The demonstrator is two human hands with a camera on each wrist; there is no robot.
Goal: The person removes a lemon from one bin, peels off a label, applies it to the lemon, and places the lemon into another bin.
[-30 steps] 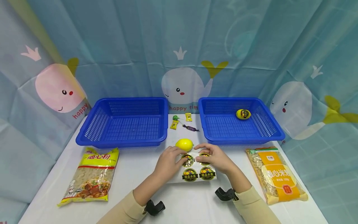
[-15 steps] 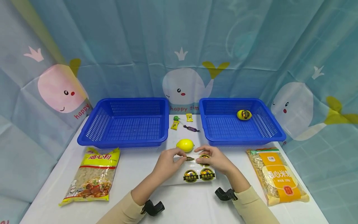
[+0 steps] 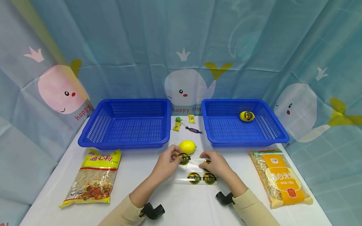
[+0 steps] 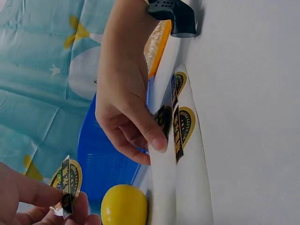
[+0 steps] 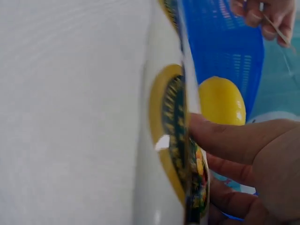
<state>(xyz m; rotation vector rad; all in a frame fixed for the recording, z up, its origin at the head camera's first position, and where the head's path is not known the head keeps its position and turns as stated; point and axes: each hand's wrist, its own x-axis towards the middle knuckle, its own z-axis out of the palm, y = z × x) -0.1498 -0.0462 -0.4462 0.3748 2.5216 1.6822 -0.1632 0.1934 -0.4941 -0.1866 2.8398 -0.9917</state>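
My left hand (image 3: 177,157) pinches a round black-and-yellow sticker (image 3: 183,158) lifted off the sheet; the left wrist view shows the sticker (image 4: 68,183) between its fingertips (image 4: 44,197). My right hand (image 3: 205,158) holds the far edge of the white sticker sheet (image 3: 198,180) down on the table, thumb on top, fingers curled at the edge (image 4: 152,136). Three stickers remain on the sheet (image 4: 180,140). A plain yellow lemon (image 3: 187,146) lies just beyond both hands, also visible in the right wrist view as the lemon (image 5: 221,101).
An empty blue basket (image 3: 127,138) stands at the back left. At the back right, another blue basket (image 3: 226,138) holds a stickered lemon (image 3: 247,115). Several candies (image 3: 183,124) lie between them. Pasta bags lie at left (image 3: 93,175) and right (image 3: 281,177).
My left hand has peeled one sticker off the sheet and lifted it toward the lemon. The right hand stayed on the sheet, which shifted slightly nearer.
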